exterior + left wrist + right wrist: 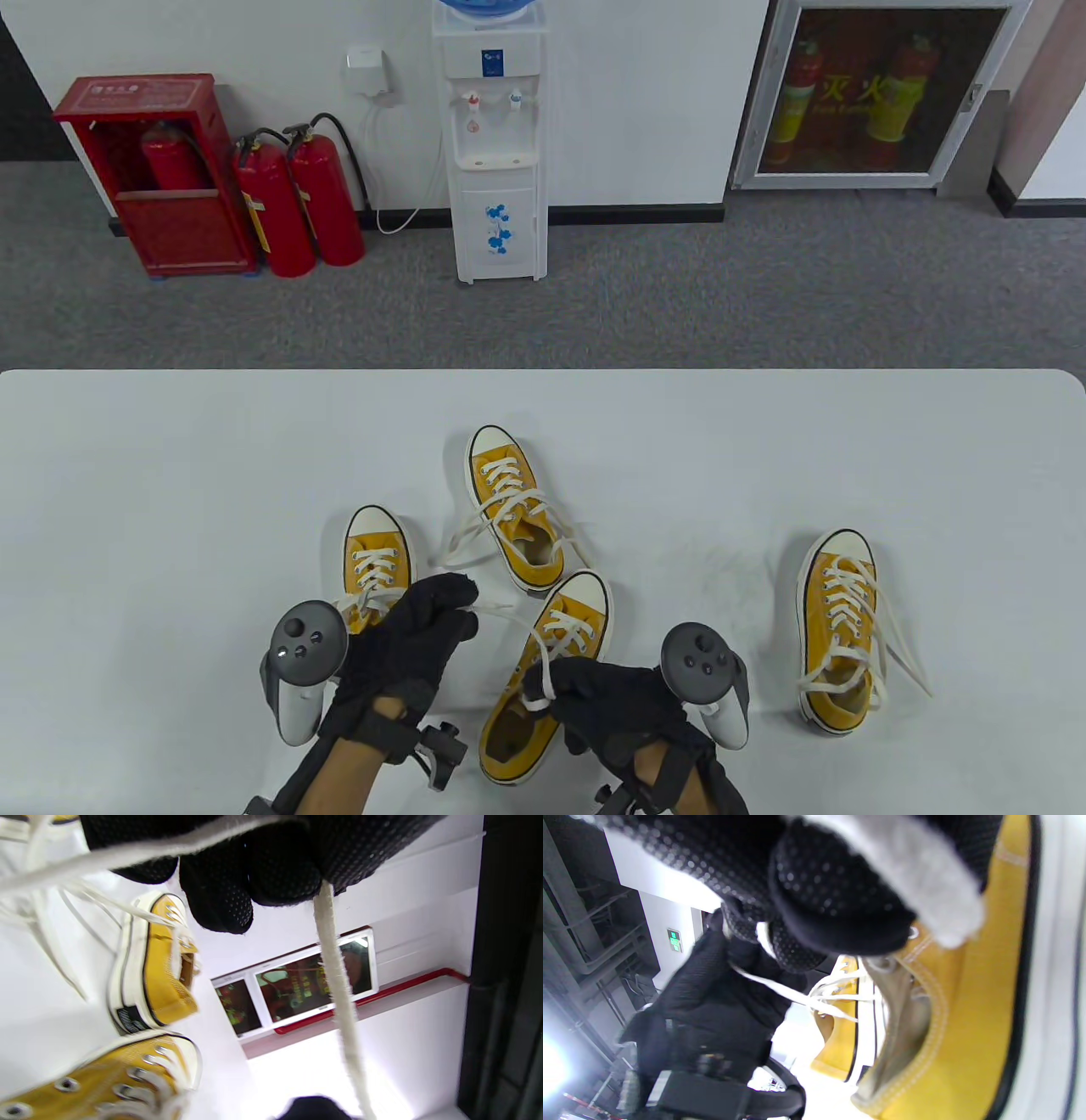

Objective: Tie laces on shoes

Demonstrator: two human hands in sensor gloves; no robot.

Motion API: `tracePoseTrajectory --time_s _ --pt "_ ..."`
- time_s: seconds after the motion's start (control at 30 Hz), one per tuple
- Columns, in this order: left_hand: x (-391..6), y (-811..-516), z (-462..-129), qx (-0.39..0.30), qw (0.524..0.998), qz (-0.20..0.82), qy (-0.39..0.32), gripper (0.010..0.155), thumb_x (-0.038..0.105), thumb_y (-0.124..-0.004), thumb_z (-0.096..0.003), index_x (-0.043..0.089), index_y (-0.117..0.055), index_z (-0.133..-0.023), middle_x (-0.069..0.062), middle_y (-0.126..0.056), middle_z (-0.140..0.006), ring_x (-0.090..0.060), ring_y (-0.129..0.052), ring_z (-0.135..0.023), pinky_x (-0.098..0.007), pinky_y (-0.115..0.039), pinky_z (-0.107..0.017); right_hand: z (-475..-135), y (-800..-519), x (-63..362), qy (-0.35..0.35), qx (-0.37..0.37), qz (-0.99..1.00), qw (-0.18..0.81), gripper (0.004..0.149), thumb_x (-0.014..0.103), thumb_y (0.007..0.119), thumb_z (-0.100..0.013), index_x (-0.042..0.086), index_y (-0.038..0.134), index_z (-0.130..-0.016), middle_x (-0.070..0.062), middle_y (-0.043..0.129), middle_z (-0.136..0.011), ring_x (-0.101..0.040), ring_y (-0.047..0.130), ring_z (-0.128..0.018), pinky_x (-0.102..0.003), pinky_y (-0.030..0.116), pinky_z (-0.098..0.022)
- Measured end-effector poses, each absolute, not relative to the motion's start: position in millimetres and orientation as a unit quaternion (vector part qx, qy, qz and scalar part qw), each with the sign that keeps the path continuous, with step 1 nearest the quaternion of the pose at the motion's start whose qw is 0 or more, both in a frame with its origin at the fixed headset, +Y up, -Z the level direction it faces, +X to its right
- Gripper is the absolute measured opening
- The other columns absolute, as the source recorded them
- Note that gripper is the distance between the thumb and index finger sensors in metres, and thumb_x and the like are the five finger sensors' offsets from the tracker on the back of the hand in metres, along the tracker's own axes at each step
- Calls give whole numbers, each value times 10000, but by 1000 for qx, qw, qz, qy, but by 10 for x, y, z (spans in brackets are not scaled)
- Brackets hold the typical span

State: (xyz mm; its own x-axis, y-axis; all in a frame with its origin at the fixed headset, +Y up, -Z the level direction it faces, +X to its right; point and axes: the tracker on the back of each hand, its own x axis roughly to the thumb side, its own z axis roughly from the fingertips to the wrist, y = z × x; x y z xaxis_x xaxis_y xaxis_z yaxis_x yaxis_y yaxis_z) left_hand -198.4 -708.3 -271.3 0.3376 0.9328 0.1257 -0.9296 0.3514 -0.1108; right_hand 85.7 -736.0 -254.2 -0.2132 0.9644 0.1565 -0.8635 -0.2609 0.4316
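Note:
Several yellow sneakers with white laces lie on the white table [170,509]. The nearest one, the centre sneaker [543,688], lies between my hands. My left hand [450,598] pinches one white lace end [501,609] pulled taut from that shoe; in the left wrist view the lace [337,993] hangs from my curled fingers [220,895]. My right hand [556,683] grips the other lace [543,675] in a loop over the shoe's opening. In the right wrist view my fingers [835,899] hold that lace [916,882] beside the shoe's collar [967,1010], with the left hand [712,1010] beyond.
A second sneaker [377,560] lies just beyond my left hand and a third [513,518] farther back, its laces spread loose. A fourth [838,628] lies alone at the right, its laces loose too. Past the table's far edge stand a water dispenser [496,144] and fire extinguishers [297,204].

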Motion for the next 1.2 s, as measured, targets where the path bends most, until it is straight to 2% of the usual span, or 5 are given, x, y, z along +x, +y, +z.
tracePoseTrajectory --time_s 0.17,0.57,0.7,0.93,1.2 --pt "-1900 -7209 -2756 -26 856 511 -69 452 383 -773 -516 332 -748 -964 9 -911 -837 -311 -983 -771 -619 -720 -642 -2538 -7369 889 130 199 751 616 411 241 847 -437 235 899 -844 -52 972 -773 -114 998 -289 -489 800 -482" --pt "-1761 -7184 -2650 -43 902 410 -128 635 388 -797 -505 248 -585 -1086 -139 -614 -1158 -463 -746 -1009 -770 -493 -714 -2549 -7423 1055 122 168 709 674 425 248 834 -446 223 877 -868 -51 957 -801 -112 1000 -311 -490 799 -488" --pt "-1720 -7083 -2575 5 891 427 -152 620 476 -775 -500 292 -616 -1070 -99 -672 -1141 -409 -771 -1016 -748 -507 -731 -2567 -7447 1103 120 160 713 672 432 247 827 -448 222 866 -878 -55 949 -815 -115 1004 -320 -492 796 -494" --pt "-1427 -7102 -2458 -56 857 454 -238 756 570 -788 -484 292 -490 -1121 -84 -642 -1170 -370 -776 -1042 -708 -535 -759 -2564 -7432 1092 128 168 717 665 462 237 818 -448 215 836 -909 -62 921 -855 -127 1007 -345 -503 783 -509" --pt "-1222 -7131 -2440 -95 860 433 -252 822 516 -819 -487 268 -389 -1142 -83 -585 -1194 -320 -876 -944 -635 -637 -733 -2522 -7347 1017 140 198 721 649 536 195 824 -430 207 767 -962 -76 840 -935 -164 979 -441 -548 715 -565"
